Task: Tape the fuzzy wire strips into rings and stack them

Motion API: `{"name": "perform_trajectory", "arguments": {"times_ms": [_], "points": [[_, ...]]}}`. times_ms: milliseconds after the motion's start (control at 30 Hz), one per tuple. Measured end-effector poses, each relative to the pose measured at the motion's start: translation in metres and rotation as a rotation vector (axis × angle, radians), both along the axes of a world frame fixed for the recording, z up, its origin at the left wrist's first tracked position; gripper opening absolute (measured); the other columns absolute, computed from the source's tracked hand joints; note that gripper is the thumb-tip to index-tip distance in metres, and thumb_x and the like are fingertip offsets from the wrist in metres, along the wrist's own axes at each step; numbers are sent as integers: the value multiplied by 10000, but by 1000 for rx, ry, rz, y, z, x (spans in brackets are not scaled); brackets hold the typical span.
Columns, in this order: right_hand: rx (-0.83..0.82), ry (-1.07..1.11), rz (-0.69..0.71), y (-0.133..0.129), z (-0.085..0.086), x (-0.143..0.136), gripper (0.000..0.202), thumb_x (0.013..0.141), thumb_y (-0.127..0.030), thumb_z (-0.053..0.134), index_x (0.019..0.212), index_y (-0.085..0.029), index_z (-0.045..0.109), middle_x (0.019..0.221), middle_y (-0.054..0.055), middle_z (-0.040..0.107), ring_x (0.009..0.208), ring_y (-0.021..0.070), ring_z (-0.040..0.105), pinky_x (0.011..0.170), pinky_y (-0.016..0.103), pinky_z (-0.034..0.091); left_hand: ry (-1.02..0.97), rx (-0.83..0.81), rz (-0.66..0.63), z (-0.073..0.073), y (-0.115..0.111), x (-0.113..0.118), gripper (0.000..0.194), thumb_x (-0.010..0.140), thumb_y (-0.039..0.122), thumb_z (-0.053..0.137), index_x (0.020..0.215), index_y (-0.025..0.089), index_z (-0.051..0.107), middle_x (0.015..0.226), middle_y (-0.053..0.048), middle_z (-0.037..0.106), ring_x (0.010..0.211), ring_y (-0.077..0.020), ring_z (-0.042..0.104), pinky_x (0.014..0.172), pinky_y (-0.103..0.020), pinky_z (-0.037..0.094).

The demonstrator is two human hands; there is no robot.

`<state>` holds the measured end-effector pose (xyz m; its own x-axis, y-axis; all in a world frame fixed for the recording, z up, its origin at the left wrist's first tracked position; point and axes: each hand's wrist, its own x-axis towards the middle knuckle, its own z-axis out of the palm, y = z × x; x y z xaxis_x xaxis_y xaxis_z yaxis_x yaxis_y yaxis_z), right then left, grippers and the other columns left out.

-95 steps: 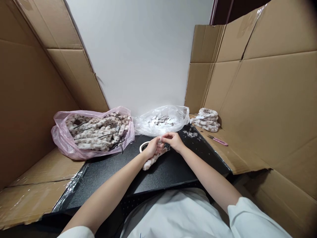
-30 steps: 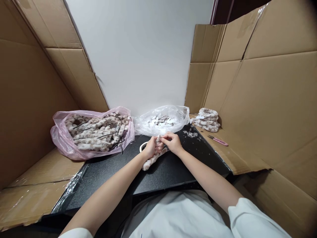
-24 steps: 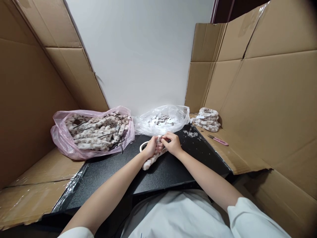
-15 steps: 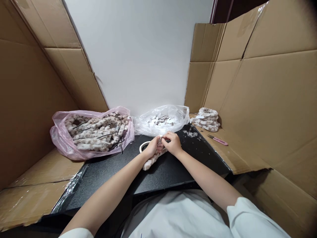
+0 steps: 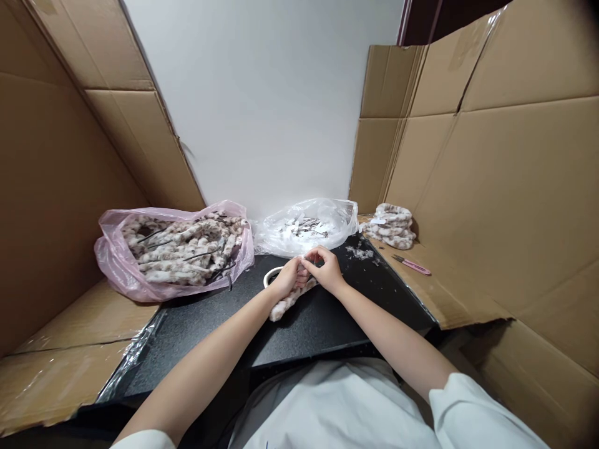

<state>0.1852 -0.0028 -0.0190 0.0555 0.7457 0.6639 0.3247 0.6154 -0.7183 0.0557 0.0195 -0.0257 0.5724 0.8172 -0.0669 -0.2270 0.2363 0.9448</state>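
Note:
A fluffy white-and-brown band (image 5: 286, 307) lies on the black tabletop under my hands, its near end poking out toward me. My left hand (image 5: 287, 279) is closed round its upper part. Thumb and fingers of my right hand (image 5: 325, 269) pinch at the same end, meeting the left fingertips. What exactly sits between the fingertips is too small to make out. Partly behind my left hand is a white ring (image 5: 267, 276) that looks like a roll of tape.
A pink plastic bag (image 5: 112, 274) of similar fluffy bands stands left. Behind my hands lies a clear bag (image 5: 344, 215) of small pale and dark strips. Stacked fluffy bands (image 5: 395, 227) and pink-handled snips (image 5: 414, 266) rest on cardboard at right. Cardboard walls (image 5: 524, 187) flank the table.
Both hands stay in nearly the same place. The fingers of my right hand have shifted slightly at the band's end; the other things have not moved.

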Motion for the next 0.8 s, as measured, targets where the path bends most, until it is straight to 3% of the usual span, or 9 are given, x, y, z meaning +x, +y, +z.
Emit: {"name": "perform_trajectory", "arguments": {"times_ms": [167, 400, 667, 800], "points": [[-74, 27, 44, 5, -5, 3, 117, 765, -273, 548, 726, -188, 618, 717, 15, 620, 670, 149, 536, 674, 285, 441, 20, 4, -46, 3, -2, 0, 408, 816, 467, 434, 542, 200, 293, 486, 87, 192, 398, -35, 134, 389, -187, 122], [-188, 93, 104, 11, -9, 2, 202, 686, -365, 669, 731, -173, 628, 640, -2, 612, 591, 128, 520, 590, 263, 431, 19, -23, -18, 6, -4, 0, 351, 816, 424, 418, 573, 204, 295, 482, 90, 205, 385, -38, 146, 383, -179, 124], [-424, 257, 284, 18, -3, 14, 351, 467, -418, 829, 617, -157, 648, 595, -1, 653, 561, 132, 590, 591, 276, 478, -2, 0, -44, 7, -7, 0, 318, 787, 423, 480, 617, 195, 338, 501, 90, 224, 404, -36, 148, 404, -183, 115], [-481, 312, 356, 20, 2, 24, 349, 416, -393, 851, 591, -162, 657, 587, -13, 651, 581, 134, 597, 626, 290, 487, 45, 76, 18, 7, -10, 3, 354, 787, 466, 518, 626, 190, 366, 501, 80, 254, 410, -39, 167, 413, -202, 111]]}}
